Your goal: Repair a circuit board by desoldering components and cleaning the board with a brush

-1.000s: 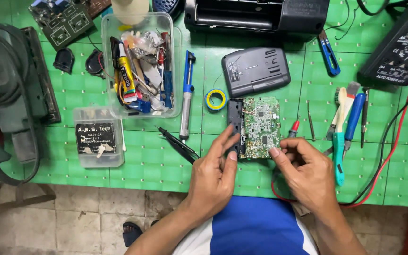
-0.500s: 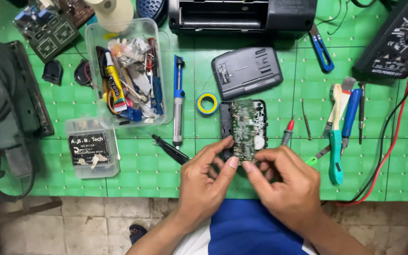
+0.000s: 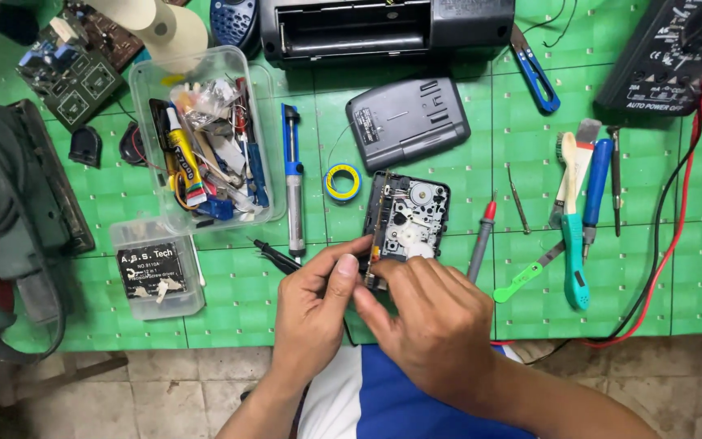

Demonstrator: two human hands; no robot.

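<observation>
Left hand [image 3: 314, 313] curls around the near left edge of a small black mechanism [image 3: 406, 223], its thumb pressed against the side and the fingers folded, so it grips the piece. Right hand [image 3: 436, 329] lies just beside it, fingers bent over the near end of the same mechanism and closed on it from the right. That mechanism lies on the green surface [image 3: 676, 268] near the person's front edge, showing white gears and a round metal part on its upper face.

Just beyond it sits a dark grey plastic cover [image 3: 408, 122], and to the left of the mechanism a small roll of yellow and blue tape [image 3: 342, 182]. A blue desoldering pump [image 3: 292, 187] lies lengthwise between the tape and a clear plastic tub [image 3: 205, 146] full of wires and small parts. A grey probe with a red tip [image 3: 481, 240] rests right of the mechanism. Farther right are a brush with a teal handle [image 3: 574, 228], a blue screwdriver [image 3: 595, 195] and a multimeter [image 3: 676, 49] with red and black leads. A black radio case [image 3: 383, 28] stands at the far edge.
</observation>
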